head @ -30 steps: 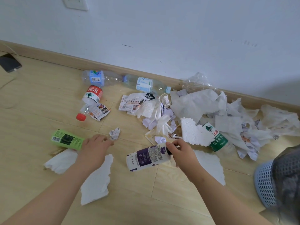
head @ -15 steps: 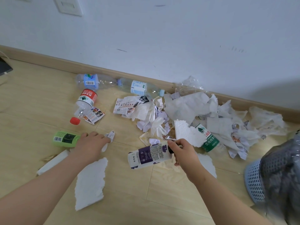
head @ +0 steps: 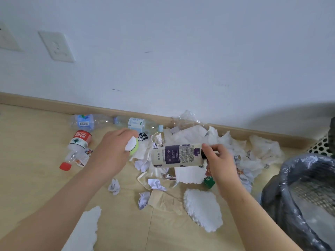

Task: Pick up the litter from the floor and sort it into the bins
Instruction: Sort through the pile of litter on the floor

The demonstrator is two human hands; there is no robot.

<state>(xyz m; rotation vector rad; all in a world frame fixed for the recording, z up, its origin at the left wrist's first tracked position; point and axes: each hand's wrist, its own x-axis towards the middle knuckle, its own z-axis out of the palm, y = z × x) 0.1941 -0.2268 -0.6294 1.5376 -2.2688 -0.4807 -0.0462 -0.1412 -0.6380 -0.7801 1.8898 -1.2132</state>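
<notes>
Pale wood floor [head: 36,187] meets a white wall [head: 181,51], with litter strewn along its foot. Near the frame's centre the left hand [head: 112,151] has its fingers curled round a green bottle [head: 135,149] with a white cap. At three o'clock of it, the right hand [head: 220,160] grasps the dark cap end of a purple-and-cream bottle [head: 175,156], held level over crumpled paper [head: 195,136]. A grey-lined bin [head: 290,165] stands at four o'clock; a red-labelled bottle [head: 79,142] lies at nine.
</notes>
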